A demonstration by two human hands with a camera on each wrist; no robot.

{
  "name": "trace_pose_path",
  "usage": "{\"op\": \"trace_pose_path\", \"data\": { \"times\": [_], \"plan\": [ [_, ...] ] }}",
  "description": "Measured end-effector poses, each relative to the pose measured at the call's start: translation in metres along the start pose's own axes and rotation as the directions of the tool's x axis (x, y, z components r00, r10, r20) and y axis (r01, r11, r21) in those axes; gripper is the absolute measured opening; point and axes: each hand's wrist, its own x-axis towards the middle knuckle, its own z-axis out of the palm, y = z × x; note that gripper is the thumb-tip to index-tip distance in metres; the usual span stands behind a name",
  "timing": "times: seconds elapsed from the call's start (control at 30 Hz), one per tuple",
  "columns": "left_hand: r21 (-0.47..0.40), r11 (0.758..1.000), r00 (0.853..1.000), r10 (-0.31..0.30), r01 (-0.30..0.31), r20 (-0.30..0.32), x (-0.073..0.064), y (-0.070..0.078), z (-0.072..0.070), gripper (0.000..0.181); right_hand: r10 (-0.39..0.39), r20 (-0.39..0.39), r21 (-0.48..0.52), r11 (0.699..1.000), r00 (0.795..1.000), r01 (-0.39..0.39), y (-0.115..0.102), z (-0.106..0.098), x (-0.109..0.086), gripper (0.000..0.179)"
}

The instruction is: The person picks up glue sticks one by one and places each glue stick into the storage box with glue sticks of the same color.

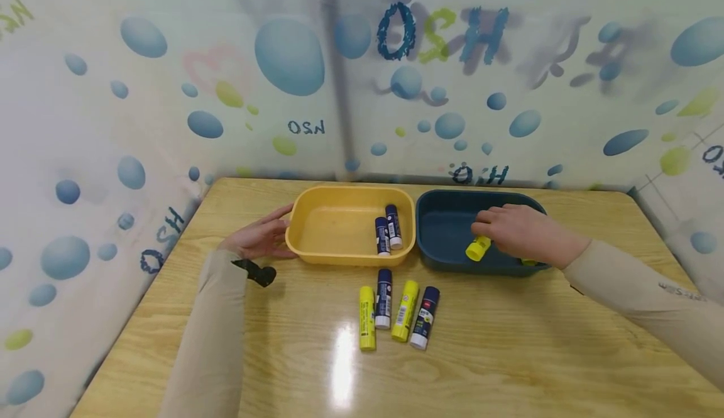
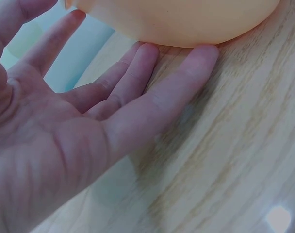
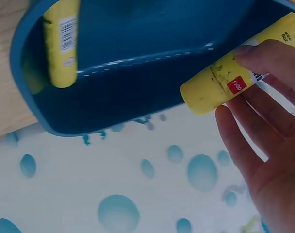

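Over the dark blue bin, my right hand pinches a yellow glue stick between thumb and fingers. Another yellow glue stick lies inside that bin at its right end. With spread, mostly straight fingers, my left hand touches the left end of the yellow-orange bin; the left wrist view shows fingertips against its lower wall. Two dark blue glue sticks with white ends, one of them this glue stick, lie at the right side of the yellow-orange bin.
In front of the bins, several glue sticks lie on the wooden table: a yellow one, a dark blue one, another yellow one and another dark blue one. Behind stands a patterned wall covering.
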Motion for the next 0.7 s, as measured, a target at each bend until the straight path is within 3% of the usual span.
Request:
{"op": "trace_pose_path", "data": {
  "times": [0.23,0.37,0.5,0.7],
  "plan": [
    [-0.012,1.0,1.0,0.0,0.0,0.015,0.001,0.0,-0.001,0.056,0.0,0.062,0.04,0.999,0.998,-0.003,0.016,0.018,0.007,0.026],
    [-0.006,1.0,1.0,0.017,-0.016,0.015,0.002,0.002,-0.001,0.056,-0.013,0.09,0.016,1.0,0.996,0.012,0.024,0.026,0.012,0.023],
    [0.0,1.0,1.0,0.023,-0.023,0.018,0.001,0.0,-0.001,0.056,-0.037,0.152,-0.027,0.999,0.988,0.041,0.026,0.033,0.02,0.023],
    [-0.025,1.0,1.0,-0.001,0.001,-0.001,-0.001,-0.002,-0.001,0.057,-0.053,0.226,-0.01,0.998,0.973,0.057,0.025,0.039,0.026,0.023]
  ]
}}
